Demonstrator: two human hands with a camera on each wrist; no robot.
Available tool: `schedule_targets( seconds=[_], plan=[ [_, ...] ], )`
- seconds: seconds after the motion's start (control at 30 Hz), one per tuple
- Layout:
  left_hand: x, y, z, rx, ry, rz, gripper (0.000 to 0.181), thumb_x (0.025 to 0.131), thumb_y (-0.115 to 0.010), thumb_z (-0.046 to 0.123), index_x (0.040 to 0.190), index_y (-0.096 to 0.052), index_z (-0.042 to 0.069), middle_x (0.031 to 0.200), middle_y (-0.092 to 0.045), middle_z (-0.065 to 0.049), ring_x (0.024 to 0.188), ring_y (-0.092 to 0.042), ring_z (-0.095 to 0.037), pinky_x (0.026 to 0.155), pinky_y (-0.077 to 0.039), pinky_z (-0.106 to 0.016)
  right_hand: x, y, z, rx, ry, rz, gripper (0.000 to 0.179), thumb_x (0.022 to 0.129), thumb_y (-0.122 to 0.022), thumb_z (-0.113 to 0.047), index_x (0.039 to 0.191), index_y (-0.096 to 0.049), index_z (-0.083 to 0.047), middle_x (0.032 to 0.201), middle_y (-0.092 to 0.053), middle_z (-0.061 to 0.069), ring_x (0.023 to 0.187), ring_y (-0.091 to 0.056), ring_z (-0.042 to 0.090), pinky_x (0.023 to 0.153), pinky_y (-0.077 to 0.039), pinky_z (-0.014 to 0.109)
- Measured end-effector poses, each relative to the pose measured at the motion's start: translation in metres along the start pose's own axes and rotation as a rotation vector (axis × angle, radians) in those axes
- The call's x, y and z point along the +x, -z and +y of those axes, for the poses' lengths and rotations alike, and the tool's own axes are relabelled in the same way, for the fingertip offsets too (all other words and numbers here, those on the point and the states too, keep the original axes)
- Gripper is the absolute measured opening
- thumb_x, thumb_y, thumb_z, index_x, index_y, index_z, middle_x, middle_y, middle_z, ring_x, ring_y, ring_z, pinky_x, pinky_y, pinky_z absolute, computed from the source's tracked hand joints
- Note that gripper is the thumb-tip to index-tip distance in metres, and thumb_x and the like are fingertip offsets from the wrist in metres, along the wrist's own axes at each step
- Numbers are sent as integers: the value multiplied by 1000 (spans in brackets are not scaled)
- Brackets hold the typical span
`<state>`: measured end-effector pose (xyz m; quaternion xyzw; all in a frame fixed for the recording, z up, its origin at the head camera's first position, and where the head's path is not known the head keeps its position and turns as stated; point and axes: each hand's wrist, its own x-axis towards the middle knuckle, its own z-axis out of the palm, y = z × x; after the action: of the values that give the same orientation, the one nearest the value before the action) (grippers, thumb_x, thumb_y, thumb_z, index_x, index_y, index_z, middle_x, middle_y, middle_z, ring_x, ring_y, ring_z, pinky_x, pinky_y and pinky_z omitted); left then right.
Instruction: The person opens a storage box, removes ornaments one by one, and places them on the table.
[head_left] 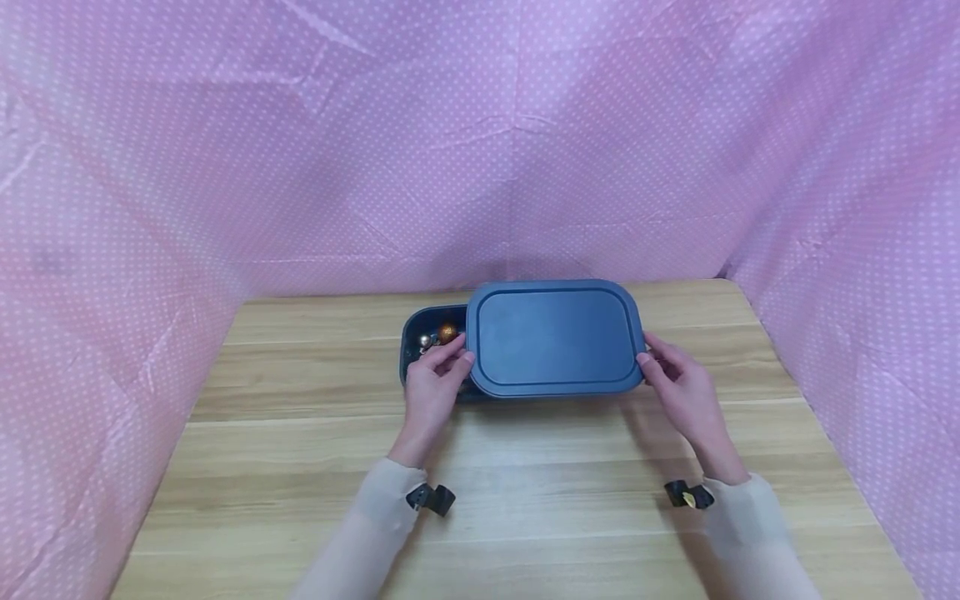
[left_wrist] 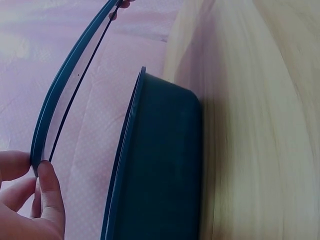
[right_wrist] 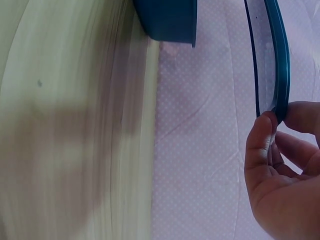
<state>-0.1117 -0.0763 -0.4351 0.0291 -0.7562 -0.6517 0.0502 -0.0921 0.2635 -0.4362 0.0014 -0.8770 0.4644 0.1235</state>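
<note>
A dark blue rounded lid is held by both hands above a matching box. At the lid's left end, my left hand pinches the edge between thumb and fingers. My right hand pinches the opposite end the same way. Both wrist views show a gap between the lid and the box. Shifted to the right, the lid hides most of the box's inside in the head view. In the uncovered left part lie an orange-gold glitter ball and a small shiny ball.
The box stands near the back of a light wooden table. Pink cloth with white dots hangs behind the table and along both sides. A black strap with a small device sits on each wrist.
</note>
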Motion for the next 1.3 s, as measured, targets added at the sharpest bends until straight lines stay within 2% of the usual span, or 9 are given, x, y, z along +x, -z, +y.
schedule_targets(
  seconds=[0.13, 0.27, 0.5, 0.67, 0.9, 1.0, 1.2, 1.3],
  plan=[
    [-1, -8, 0, 10, 2, 1, 31, 97, -73, 7, 128, -73, 3, 108, -71, -11, 91, -66, -17, 76, -56, -15, -1, 6, 7, 14, -9, 8, 39, 104, -63, -12, 139, -61, 6, 107, -70, 22, 77, -58, -6, 68, -50, 8],
    [-2, -16, -3, -8, -9, 10, 31, 95, -74, 3, 126, -73, -1, 106, -72, -15, 89, -67, -17, 76, -56, -15, -2, 10, 14, 20, -16, 17, 39, 103, -64, -10, 138, -62, 6, 111, -70, 24, 79, -58, -9, 70, -50, 6],
    [-4, -28, -7, -21, -3, -20, 32, 95, -73, 3, 126, -72, -2, 105, -71, -15, 90, -68, -17, 75, -56, -15, -3, 18, 22, 21, -36, 13, 39, 104, -62, -13, 139, -62, 5, 124, -67, 28, 85, -58, -13, 73, -50, 5],
    [-5, -38, -7, -59, -27, -23, 32, 93, -74, 1, 125, -72, -4, 104, -71, -17, 89, -70, -19, 75, -56, -15, -6, 23, 27, 17, -35, 17, 39, 105, -61, -15, 139, -62, 6, 123, -68, 28, 86, -59, -13, 73, -51, 6],
    [-7, -49, -7, -54, -4, -15, 32, 94, -75, 3, 125, -72, -3, 105, -70, -16, 94, -70, -27, 73, -55, -13, -9, 29, 34, 24, -80, 31, 41, 106, -60, -17, 140, -61, 4, 122, -68, 29, 87, -60, -14, 74, -52, 7],
    [-7, -55, -7, -65, -5, -14, 33, 94, -74, 2, 126, -71, -5, 107, -70, -18, 96, -70, -32, 73, -54, -13, -9, 31, 37, 19, -101, 43, 41, 106, -61, -18, 140, -61, 3, 118, -70, 22, 86, -61, -13, 74, -53, 7],
    [-7, -66, -7, -61, 5, -31, 34, 93, -75, 4, 127, -72, -1, 107, -71, -15, 97, -71, -28, 79, -58, -19, -8, 38, 49, 31, -135, 72, 41, 105, -61, -18, 141, -62, 2, 109, -68, -14, 86, -62, -12, 74, -53, 7],
    [-8, -72, -7, -60, 0, -55, 34, 93, -75, 4, 127, -73, 0, 106, -71, -14, 97, -72, -27, 83, -59, -24, -8, 41, 57, 47, -139, 87, 40, 105, -61, -15, 140, -61, 5, 103, -64, -24, 85, -62, -12, 74, -54, 8]
  ],
)
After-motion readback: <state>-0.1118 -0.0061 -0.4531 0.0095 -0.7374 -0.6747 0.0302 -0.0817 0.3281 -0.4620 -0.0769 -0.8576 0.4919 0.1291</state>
